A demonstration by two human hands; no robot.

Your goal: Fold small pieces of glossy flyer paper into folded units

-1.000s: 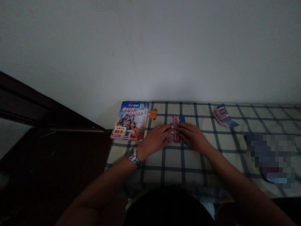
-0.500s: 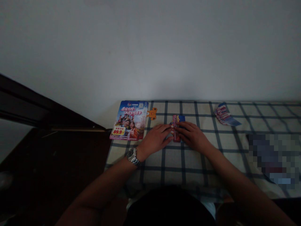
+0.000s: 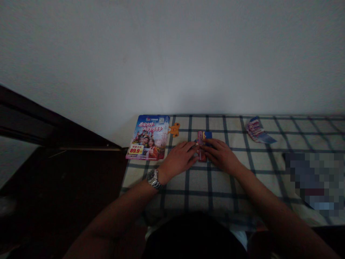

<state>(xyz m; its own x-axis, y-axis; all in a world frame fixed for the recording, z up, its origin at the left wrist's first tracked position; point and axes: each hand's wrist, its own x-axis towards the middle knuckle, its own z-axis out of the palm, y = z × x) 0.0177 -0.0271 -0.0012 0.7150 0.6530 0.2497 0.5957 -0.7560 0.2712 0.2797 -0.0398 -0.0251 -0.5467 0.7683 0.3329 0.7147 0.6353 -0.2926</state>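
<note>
From my distant seat I begin at the left, where a stack of printed leaflets (image 3: pixel 147 138) lies exactly as it did one second ago. The top sheet is smooth and a little glossy, blue above and pink below, and the edges of other sheets show at its right side. The wristwatch (image 3: pixel 154 179) has a round dark dial and a metal link band. Beside the stack, a flat orange bear figure (image 3: pixel 174 130) also stays; whether it is printed or cut out, I cannot tell.

The left hand (image 3: pixel 180 158) is almost unchanged, its fingertips at the left edge of a folded leaflet (image 3: pixel 200 136). This leaflet lies between the two hands on the checked cloth (image 3: pixel 196 187), a narrow upright strip of pink and blue paper with straight sides. The right hand (image 3: pixel 222 154) keeps its curved fingers over the right part. For both, I cannot tell if the grip is pinching or only pressing. Since so little has moved, I judge that the paper is being held steady.

Farther right, a second folded leaflet (image 3: pixel 254 129), pleated and fan-like, rests apart, untouched. Last comes a dark object (image 3: pixel 309 180), hidden by blur blocks.
</note>
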